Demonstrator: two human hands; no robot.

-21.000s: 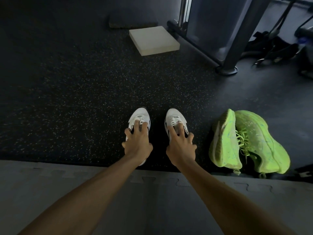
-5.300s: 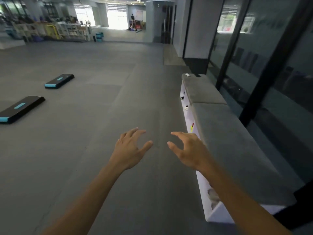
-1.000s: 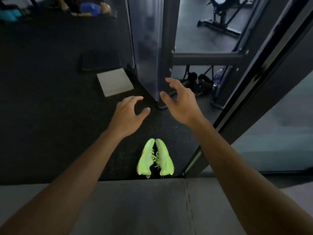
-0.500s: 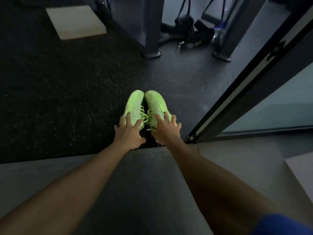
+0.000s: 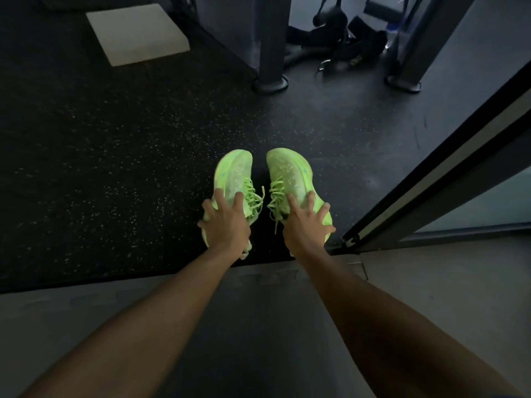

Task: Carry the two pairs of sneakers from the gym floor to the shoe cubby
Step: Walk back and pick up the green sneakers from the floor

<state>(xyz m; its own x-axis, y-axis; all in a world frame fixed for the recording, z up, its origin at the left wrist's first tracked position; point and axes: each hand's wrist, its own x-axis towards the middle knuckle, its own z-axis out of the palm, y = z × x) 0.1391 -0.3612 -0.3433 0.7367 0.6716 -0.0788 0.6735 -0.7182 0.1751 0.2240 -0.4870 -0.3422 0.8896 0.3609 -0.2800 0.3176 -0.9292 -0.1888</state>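
Gripping one neon-green sneaker apiece, both hands reach out at the centre of the frame. The left hand (image 5: 227, 222) has its fingers spread and curled over the rear half of the left green sneaker (image 5: 233, 179), which is tipped onto its side with its pale speckled sole turned toward the other shoe. The right hand (image 5: 307, 222) is closed the same way over the right green sneaker (image 5: 290, 176), also tipped, sole facing inward. Two sneakers show, one pair, with a narrow gap between them and loose laces hanging into it. They sit low over the dark speckled rubber floor (image 5: 115, 156); whether they touch it cannot be told. No cubby or other container shows. One pale square pad (image 5: 138, 33) lies at the upper left. Two dark machine posts (image 5: 270, 47) stand on round feet at the top, with a heap of black straps (image 5: 344, 44) between them. A grey mat (image 5: 431, 277) fills the lower part of the frame.
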